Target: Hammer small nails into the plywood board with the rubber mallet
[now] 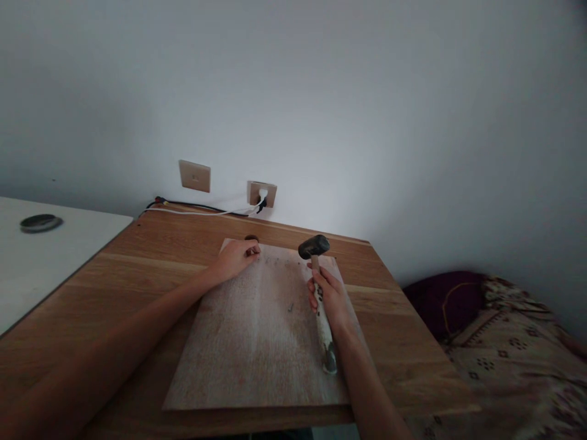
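A pale plywood board (257, 342) lies on a wooden table (151, 263). My right hand (331, 296) is closed round the wooden handle of a hammer (321, 299), whose black head (314, 246) hovers over the board's far right corner. My left hand (236, 256) rests at the board's far left corner, fingers pinched together on something too small to make out. A small dark nail (290, 307) lies on the board just left of my right hand.
Two wall sockets (261, 194) sit above the table's far edge, with a white cable (202, 212) plugged in. A white surface with a dark round disc (40, 223) adjoins at left. A patterned cushion or bed (504, 354) lies at right.
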The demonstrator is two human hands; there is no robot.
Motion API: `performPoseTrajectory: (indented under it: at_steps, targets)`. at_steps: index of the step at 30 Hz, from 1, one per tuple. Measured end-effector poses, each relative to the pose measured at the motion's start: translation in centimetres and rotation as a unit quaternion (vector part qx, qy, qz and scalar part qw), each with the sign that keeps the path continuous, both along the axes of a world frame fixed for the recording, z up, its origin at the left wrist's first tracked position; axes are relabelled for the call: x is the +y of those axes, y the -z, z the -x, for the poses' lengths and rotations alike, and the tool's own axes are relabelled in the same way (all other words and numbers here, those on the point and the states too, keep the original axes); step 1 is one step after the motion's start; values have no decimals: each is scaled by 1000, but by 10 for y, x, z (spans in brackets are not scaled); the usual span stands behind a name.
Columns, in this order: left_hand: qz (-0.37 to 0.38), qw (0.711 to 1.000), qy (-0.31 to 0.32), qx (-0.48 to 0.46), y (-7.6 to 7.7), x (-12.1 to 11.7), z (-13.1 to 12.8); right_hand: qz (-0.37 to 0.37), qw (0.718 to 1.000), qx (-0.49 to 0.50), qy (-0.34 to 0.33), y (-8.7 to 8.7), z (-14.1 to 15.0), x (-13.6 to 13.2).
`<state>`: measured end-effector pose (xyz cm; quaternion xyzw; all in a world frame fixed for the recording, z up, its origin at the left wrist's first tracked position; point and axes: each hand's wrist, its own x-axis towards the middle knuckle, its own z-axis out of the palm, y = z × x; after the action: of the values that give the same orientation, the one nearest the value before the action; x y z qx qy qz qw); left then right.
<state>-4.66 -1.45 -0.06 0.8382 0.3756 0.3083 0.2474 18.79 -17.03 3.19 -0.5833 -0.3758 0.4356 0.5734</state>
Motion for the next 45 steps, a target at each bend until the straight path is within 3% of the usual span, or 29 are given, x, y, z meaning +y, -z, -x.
performPoseTrajectory:
  at_steps: [4, 9, 16, 22, 37, 39, 42, 45]
  targets:
    - [12, 999, 37, 3, 3, 2, -1, 0, 1000, -6, -9, 3, 2, 0]
    - [-17, 999, 40, 29, 1, 0, -3, -3, 1000, -23, -20, 5, 8, 1]
    - [23, 999, 39, 1, 1, 0, -5, 28, 988, -46, -145, -6, 42, 12]
    - [44, 997, 41, -49, 3, 2, -4, 6, 985, -70, -155, -5, 62, 21]
    - [36, 999, 11, -24, 4, 2, -3, 21, 978, -97, -183, -2, 57, 17]
    - [-4, 1000, 5, -3, -2, -2, -2, 18, 982, -77, -172, -4, 49, 14]
    - [-139, 988, 28, 57, -16, -19, -6, -9, 994, -42, -101, -8, 33, 12]
    - [-261, 938, 192, 122, -28, -53, -21, -45, 999, -14, -20, -9, 15, 13]
